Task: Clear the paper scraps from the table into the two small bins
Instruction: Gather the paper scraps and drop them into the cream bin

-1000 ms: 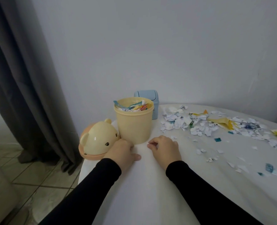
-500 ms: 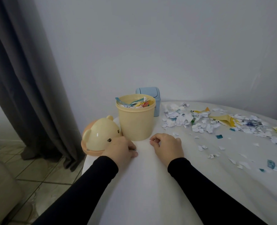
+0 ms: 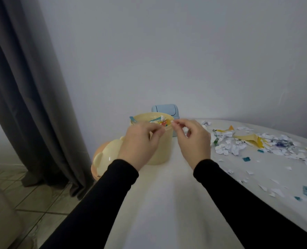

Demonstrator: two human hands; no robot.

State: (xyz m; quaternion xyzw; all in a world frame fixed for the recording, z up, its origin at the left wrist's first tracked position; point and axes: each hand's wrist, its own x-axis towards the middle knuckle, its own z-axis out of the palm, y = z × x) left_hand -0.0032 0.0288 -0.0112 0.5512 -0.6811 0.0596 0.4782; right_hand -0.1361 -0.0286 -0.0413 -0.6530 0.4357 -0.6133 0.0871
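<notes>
Both hands were up over the open pale-yellow plastic bin (image 3: 160, 150) near the tabletop's (image 3: 158, 203) left edge. The left hand (image 3: 140, 142) had its fingertips pinched together at the rim; the right hand (image 3: 192, 141) pinched a small white scrap (image 3: 172, 122) just above it. The bin sat heaped with coloured paper. Behind it stood a light-blue lidded bin (image 3: 167, 109) — and the torn white and yellow paper scraps (image 3: 248, 142) lay scattered toward the right edge, well apart from both hands.
</notes>
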